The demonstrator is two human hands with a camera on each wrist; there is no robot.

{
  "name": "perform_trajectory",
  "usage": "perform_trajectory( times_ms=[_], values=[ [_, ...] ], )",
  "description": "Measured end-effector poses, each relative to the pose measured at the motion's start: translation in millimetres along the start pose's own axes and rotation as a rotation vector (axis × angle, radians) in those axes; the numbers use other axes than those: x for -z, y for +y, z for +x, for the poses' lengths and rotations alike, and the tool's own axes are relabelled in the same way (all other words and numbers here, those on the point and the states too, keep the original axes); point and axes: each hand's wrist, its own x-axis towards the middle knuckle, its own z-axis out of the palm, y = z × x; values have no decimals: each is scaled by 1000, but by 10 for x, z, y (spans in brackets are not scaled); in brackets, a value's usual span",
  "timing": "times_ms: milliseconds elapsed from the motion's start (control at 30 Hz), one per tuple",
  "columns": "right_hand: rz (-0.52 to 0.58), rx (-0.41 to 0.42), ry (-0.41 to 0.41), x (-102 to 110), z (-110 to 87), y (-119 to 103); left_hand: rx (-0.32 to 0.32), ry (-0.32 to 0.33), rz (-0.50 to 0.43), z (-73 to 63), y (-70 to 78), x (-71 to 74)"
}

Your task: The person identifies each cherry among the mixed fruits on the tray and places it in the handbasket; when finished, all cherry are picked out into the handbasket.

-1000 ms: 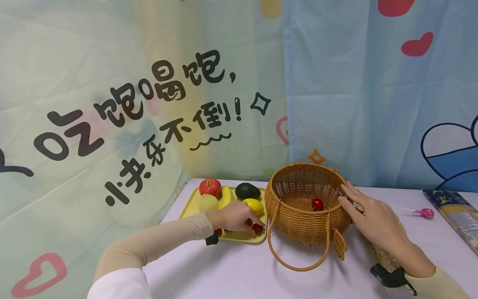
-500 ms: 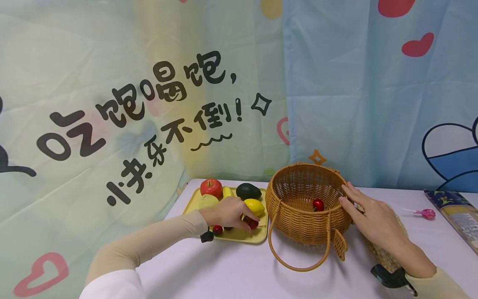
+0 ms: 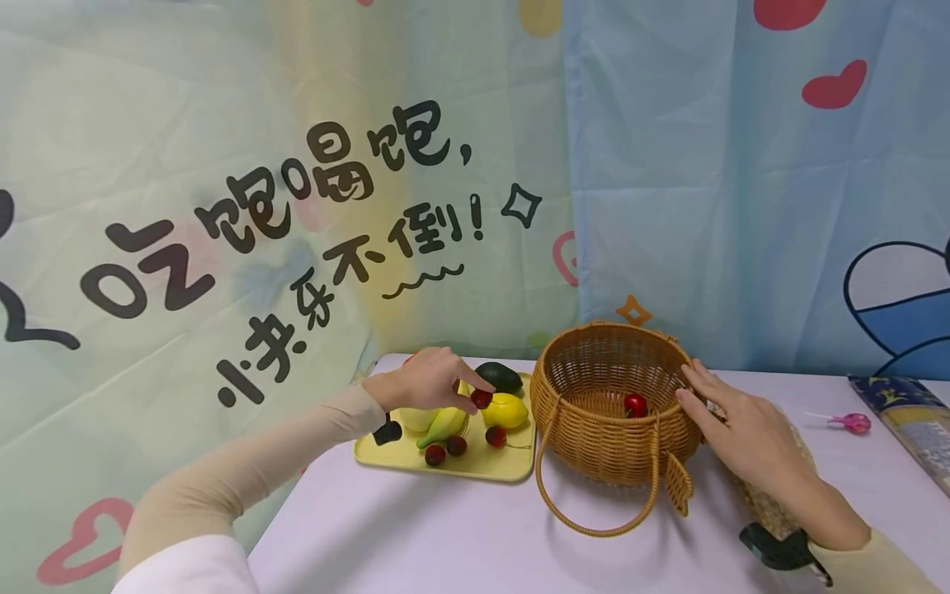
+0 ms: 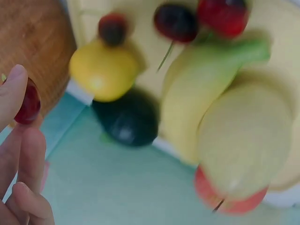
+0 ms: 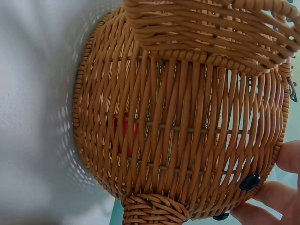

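Observation:
My left hand (image 3: 426, 382) pinches a dark red cherry (image 4: 29, 103) between thumb and fingertips, raised over the yellow tray (image 3: 475, 472). Below it on the tray lie a lemon (image 3: 506, 410), a dark green avocado (image 3: 499, 377), a banana (image 3: 445, 427), a pale round fruit (image 4: 246, 136) and several other cherries (image 3: 496, 436). A red apple (image 4: 234, 192) shows in the left wrist view; in the head view my hand covers most of it. My right hand (image 3: 753, 433) rests its fingers against the right rim of the wicker basket (image 3: 604, 450). One red cherry (image 3: 635, 405) sits inside.
The basket's handle (image 3: 594, 532) hangs down at its front. A tan, rough-textured item (image 3: 775, 503) lies partly under my right forearm. Farther right are a pink lollipop (image 3: 853, 423) and a blue and brown package (image 3: 909, 421). A printed curtain (image 3: 668, 206) stands behind the table.
My left hand has lifted a cherry from the tray's front right and moved up and left with it. The right hand stays at the basket.

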Motion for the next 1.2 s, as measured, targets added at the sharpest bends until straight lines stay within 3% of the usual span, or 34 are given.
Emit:
perform_trajectory(
  times_ms=[167,400,567,700,933,1200],
  values=[
    [-1,4,6,6,-7,3,-22,47,-10,130,-5,291],
    [-4,16,1,-12,-14,-17,-36,99,-10,437,-4,540],
    [-3,11,2,-16,-15,-29,-21,75,67,759,49,733],
    [3,19,14,-15,-19,-33,-37,7,139,1043,138,854],
    [3,32,45,10,-22,-18,-118,-123,239,1588,394,886],
    [9,32,45,26,-32,-3,-175,-228,274,2051,776,660]
  ],
)
